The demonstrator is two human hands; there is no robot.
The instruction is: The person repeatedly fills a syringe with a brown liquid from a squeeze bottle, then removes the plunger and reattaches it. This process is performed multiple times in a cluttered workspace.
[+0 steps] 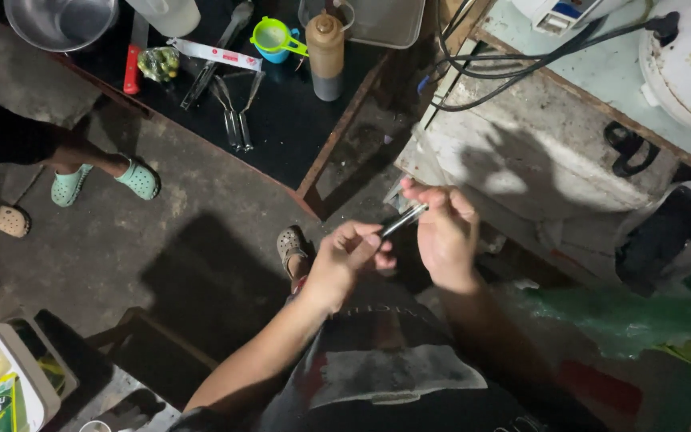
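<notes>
While the person stands over the concrete floor [201,208] with both forearms raised in front of the torso, a slim dark pen-like tool [402,219] is held between the two hands. The left hand [349,260] is the nearer one to the body; its thumb and fingertips are pinched onto the lower end of the tool. The right hand [445,236] sits just beyond and to the right, fingers curled, with the upper, shinier end of the tool resting against its fingertips; whether that hand clamps the tool or only steadies it cannot be told from here. The long axis of the tool runs diagonally, low at the left hand and rising toward the right hand, so each hand has one end. Below the hands a sandalled foot [290,244] shows on the floor. Farther off, a black table [281,128] carries metal tongs [233,112], a brown squeeze bottle [326,52] and a green measuring cup [275,36]. To the far left, another person's feet in green clogs [137,178] stand well apart from the work.
</notes>
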